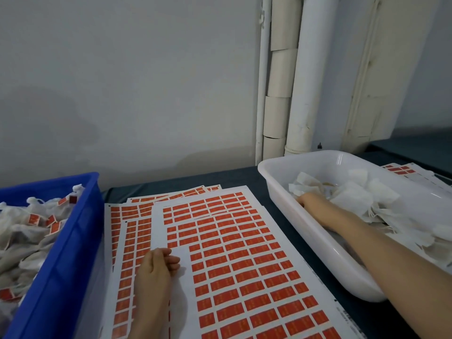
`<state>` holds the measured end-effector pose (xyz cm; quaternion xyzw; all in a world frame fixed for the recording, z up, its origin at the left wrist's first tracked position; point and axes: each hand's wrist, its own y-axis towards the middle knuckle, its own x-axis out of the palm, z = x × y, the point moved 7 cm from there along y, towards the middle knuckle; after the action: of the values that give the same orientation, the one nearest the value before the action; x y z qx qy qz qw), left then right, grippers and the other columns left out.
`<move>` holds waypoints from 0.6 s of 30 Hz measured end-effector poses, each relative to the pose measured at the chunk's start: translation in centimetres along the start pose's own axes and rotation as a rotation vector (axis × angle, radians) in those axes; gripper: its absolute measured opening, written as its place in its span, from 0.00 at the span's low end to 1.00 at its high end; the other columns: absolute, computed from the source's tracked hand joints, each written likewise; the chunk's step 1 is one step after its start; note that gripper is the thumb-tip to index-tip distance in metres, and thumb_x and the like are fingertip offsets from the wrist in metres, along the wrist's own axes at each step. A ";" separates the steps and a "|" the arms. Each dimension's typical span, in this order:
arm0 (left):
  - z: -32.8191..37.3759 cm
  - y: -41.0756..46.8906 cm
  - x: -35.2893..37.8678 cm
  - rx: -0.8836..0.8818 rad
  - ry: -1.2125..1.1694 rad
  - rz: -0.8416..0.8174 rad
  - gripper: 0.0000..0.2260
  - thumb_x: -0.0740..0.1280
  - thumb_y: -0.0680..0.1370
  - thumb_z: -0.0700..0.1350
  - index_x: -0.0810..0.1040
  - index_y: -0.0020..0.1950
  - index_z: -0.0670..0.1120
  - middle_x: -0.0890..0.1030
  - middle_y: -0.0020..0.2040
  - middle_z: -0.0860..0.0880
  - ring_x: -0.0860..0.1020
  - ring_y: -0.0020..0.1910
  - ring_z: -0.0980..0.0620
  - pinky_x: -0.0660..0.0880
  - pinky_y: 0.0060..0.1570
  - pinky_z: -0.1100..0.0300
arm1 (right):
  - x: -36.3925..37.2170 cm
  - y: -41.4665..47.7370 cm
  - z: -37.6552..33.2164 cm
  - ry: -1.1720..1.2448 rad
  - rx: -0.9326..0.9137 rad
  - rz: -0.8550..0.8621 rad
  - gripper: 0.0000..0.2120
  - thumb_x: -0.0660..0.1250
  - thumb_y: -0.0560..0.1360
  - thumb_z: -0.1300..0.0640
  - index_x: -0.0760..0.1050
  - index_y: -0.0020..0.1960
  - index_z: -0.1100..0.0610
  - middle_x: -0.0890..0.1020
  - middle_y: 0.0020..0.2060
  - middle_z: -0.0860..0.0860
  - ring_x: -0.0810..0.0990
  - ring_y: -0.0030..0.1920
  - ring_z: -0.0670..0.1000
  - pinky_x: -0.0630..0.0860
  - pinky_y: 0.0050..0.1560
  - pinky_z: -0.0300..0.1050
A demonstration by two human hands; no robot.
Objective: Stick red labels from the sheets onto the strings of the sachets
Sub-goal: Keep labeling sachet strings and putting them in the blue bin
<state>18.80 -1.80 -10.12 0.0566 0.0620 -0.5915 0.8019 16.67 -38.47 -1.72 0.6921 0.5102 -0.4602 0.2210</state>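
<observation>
On the counter (247, 177) we find the label sheets (232, 253) spread at our 12 o'clock, overlapping one another. At 9 o'clock a crate (73, 241) holds labelled sachets (24, 231). At 2 o'clock a tub (281, 192) holds loose sachets (354, 199), with further sheets (403, 170) behind it. Our left hand (156, 265) rests on the near sheets, and our right hand (310, 201) lies inside the tub. Pipes (293, 94) stand behind the counter at 1 o'clock.

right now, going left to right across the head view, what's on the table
blue plastic crate of labelled sachets → white sheets of red labels, left hand resting on them → white plastic tub of plain sachets, right hand inside
</observation>
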 end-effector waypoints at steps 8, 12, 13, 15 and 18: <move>0.3 -0.4 0.0 0.010 0.007 -0.015 0.13 0.54 0.82 0.48 0.76 0.49 0.45 0.81 0.42 0.47 0.79 0.41 0.50 0.72 0.42 0.62 | -2.5 -0.3 -0.3 0.225 -0.096 0.132 0.06 0.62 0.77 0.58 0.78 0.48 0.55 0.79 0.44 0.51 0.76 0.46 0.51 0.73 0.50 0.44; 0.2 -0.4 0.0 0.006 0.002 -0.010 0.13 0.54 0.82 0.49 0.76 0.48 0.46 0.81 0.41 0.48 0.79 0.41 0.50 0.73 0.43 0.60 | -1.8 0.0 -0.3 0.314 -0.058 0.089 0.06 0.62 0.77 0.60 0.77 0.51 0.56 0.80 0.46 0.53 0.80 0.44 0.51 0.77 0.43 0.41; 0.1 -0.3 0.0 0.005 0.000 -0.009 0.13 0.54 0.82 0.48 0.76 0.48 0.46 0.81 0.41 0.48 0.79 0.41 0.50 0.74 0.45 0.59 | -1.6 0.0 -0.1 0.355 -0.031 0.067 0.06 0.61 0.78 0.60 0.77 0.51 0.56 0.79 0.47 0.53 0.80 0.44 0.52 0.78 0.42 0.41; 0.1 -0.2 0.0 0.001 -0.003 -0.008 0.13 0.54 0.82 0.48 0.76 0.48 0.46 0.81 0.41 0.48 0.80 0.41 0.49 0.73 0.46 0.59 | -1.5 0.0 0.2 0.410 0.003 0.033 0.06 0.62 0.77 0.61 0.77 0.49 0.55 0.79 0.46 0.54 0.80 0.45 0.53 0.79 0.42 0.44; 0.0 -0.1 0.1 0.001 -0.005 -0.007 0.13 0.54 0.82 0.48 0.76 0.48 0.46 0.81 0.42 0.47 0.80 0.42 0.49 0.74 0.47 0.57 | -2.2 -0.6 0.0 0.442 0.005 0.034 0.03 0.64 0.76 0.60 0.76 0.48 0.55 0.80 0.45 0.54 0.80 0.44 0.54 0.78 0.37 0.46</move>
<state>18.71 -1.89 -10.09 0.0551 0.0600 -0.5946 0.7999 15.94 -39.37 0.26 0.7852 0.5333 -0.2949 0.1098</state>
